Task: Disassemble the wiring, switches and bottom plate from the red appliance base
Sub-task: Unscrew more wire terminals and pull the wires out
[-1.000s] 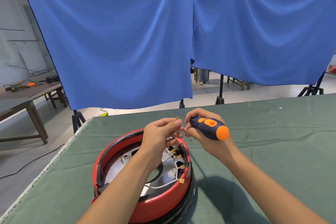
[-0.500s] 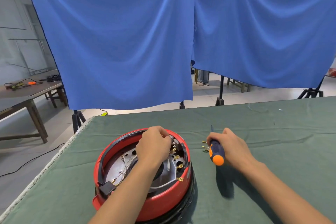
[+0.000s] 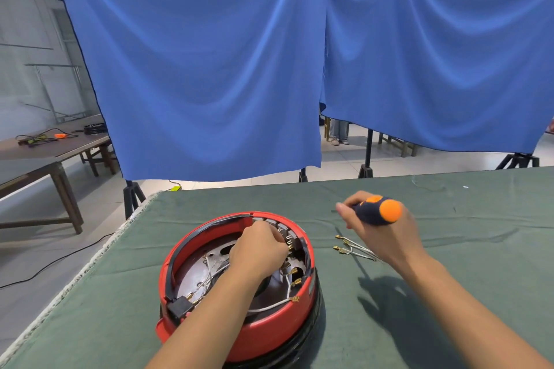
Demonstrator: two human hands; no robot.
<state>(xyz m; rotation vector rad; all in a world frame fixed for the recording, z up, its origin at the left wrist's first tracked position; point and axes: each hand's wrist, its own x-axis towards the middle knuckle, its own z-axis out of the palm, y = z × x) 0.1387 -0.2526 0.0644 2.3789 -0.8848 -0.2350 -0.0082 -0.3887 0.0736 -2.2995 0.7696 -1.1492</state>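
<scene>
Far left there's a brown side table [image 3: 45,153] with cables on it, well apart from the green-covered work table [image 3: 449,249], whose frayed left edge [image 3: 90,266] runs diagonally down toward the camera. The red appliance base [image 3: 239,329] sits open side up near that left edge, close to the front. The left hand [image 3: 257,252] is down inside it by the far rim, fingers curled among the wires and switches [image 3: 289,237]; can't tell what exactly it's pinching. Just right of the base, some loose white wires [image 3: 353,249] with brass terminals lie on the cloth. Above them the right hand [image 3: 380,231] hovers, wrapped around an orange and dark screwdriver [image 3: 379,213]. Right of that it's bare cloth. Blue curtains [image 3: 209,69] hang behind the far edge.
</scene>
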